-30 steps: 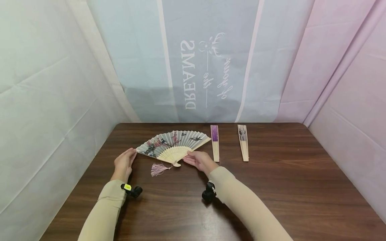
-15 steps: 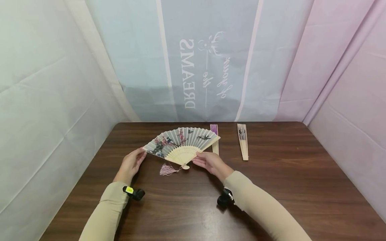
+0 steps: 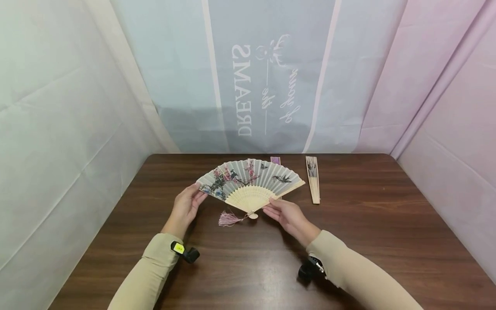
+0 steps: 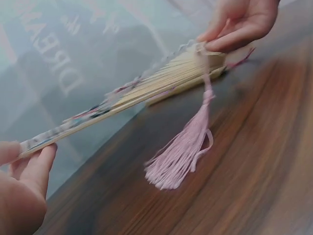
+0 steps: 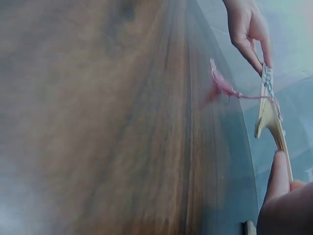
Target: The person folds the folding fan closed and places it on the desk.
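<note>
A spread folding fan with pale cloth, painted pink blossoms and a bird is held up over the table. My left hand pinches its left corner between thumb and fingers, also visible in the left wrist view. Near the pivot, my right hand grips the bamboo rib on the right edge, thumb on top. A pink tassel dangles from the pivot. Behind the spread fan, a folded purple fan shows only its top end. Right of it lies a folded fan with a grey pattern.
The dark wood table has rounded far corners. Behind its far edge hangs a printed cloth with mirrored lettering, and pale cloth walls stand on both sides. Small black cameras sit at both wrists.
Both hands have carried the spread fan to the right, and it appears higher. It now covers most of the purple folded fan. The head view has shifted slightly.
</note>
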Demonstrator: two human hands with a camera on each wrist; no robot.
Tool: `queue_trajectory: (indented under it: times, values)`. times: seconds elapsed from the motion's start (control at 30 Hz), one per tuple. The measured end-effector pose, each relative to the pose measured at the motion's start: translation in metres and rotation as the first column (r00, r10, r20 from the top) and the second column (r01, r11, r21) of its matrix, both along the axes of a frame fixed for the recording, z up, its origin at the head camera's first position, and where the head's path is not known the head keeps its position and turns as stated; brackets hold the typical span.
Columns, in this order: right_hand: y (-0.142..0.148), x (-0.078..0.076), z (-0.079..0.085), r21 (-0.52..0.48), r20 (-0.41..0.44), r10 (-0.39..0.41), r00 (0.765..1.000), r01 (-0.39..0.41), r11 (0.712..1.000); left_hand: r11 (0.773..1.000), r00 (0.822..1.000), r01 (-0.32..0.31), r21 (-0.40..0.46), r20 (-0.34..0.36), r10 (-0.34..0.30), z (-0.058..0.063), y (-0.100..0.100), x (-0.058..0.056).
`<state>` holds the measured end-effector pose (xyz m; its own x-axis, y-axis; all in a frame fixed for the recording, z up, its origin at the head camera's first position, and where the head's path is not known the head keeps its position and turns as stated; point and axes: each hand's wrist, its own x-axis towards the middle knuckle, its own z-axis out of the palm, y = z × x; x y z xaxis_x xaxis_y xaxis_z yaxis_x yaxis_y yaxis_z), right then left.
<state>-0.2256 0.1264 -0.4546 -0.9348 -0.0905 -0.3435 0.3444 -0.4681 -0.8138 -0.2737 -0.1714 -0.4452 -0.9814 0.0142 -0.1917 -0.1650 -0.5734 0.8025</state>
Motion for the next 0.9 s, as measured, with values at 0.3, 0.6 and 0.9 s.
queue_trajectory:
  times: [0.3, 0.6, 0.9]
  values:
    - [0.019, 0.019, 0.008, -0.041, 0.003, -0.071, 0.997, 0.071, 0.997, 0.999, 1.000, -0.013, 0.030, -0.026, 0.014, -0.005, 0.046, 0.013]
    - [0.027, 0.028, 0.011, -0.086, 0.005, -0.096, 0.995, 0.096, 0.992, 0.995, 0.998, -0.030, 0.100, -0.046, 0.034, -0.014, 0.078, 0.029]
    - [0.031, 0.039, 0.015, -0.092, 0.014, -0.096, 0.995, 0.097, 0.991, 0.996, 0.998, -0.043, 0.072, -0.037, 0.046, -0.014, 0.098, 0.042]
